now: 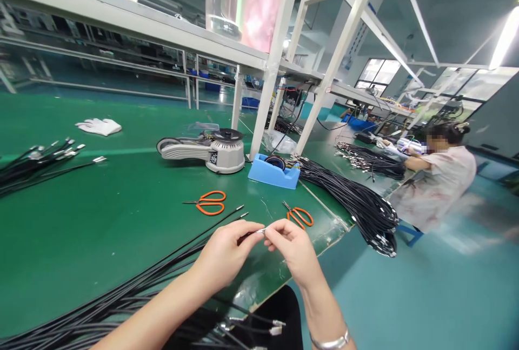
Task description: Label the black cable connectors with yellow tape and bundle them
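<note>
Near the front edge of the green table, my left hand pinches a thin black cable close to its end. A small silvery cable end shows between my two hands. My right hand closes thumb and forefinger on that same tip, almost touching the left fingertips. Black cables with metal ends run under my left forearm, and a few white connectors hang by my lap. Orange-handled scissors lie beyond my left hand, and a second pair of scissors lies just beyond my right.
A grey tape dispenser and a blue tape holder stand behind the scissors. Bundled black cables overhang the table's right edge. A white glove and more cables lie left. A person sits at the right.
</note>
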Demonstrator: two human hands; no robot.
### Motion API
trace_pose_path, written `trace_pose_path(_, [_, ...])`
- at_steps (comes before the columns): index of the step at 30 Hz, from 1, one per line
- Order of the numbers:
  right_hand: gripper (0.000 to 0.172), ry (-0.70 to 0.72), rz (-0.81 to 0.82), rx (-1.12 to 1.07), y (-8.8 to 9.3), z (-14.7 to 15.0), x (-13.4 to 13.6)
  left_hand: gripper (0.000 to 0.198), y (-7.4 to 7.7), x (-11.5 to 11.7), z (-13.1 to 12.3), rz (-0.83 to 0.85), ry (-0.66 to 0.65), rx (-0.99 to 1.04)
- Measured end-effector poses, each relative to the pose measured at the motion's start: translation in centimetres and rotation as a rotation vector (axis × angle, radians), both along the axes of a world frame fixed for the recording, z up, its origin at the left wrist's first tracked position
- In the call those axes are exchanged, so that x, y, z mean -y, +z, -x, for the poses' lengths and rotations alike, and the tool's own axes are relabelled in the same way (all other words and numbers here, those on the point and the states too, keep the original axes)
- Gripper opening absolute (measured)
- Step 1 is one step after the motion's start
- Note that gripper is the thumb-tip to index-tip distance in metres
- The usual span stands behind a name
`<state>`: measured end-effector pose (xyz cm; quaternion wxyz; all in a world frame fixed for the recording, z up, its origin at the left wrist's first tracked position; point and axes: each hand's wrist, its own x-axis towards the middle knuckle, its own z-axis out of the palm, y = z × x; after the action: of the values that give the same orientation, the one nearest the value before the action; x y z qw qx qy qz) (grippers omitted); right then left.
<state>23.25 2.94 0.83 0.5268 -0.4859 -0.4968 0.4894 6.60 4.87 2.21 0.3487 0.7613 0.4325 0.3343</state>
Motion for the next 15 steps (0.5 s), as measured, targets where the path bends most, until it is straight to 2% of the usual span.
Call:
trace_pose_path(5, [0.021,-0.048,0.013,0.022,0.3,0.7,-0.4,0.023,0.4,-0.5,1.7,0.109,0.057,-0.158])
trace_pose_path(7, [0.022,-0.032,0.031,0.012,0.3,1.0,-0.6,0.021,0.2,-0.4,2.0,0.121,0.059,-0.148])
trace_pose_path(11, [0.024,0.009,0.014,-0.034,0.4,1.3,-0.6,0.027,-0.5,0.3,1.4,-0.016,0.062,0.027])
trace_pose_path(15, [0.032,0.146,0.058,0.000,1.0,0.5,-1.9,0.022,-1.7,0.8,1.7,-0.188,0.082,0.064])
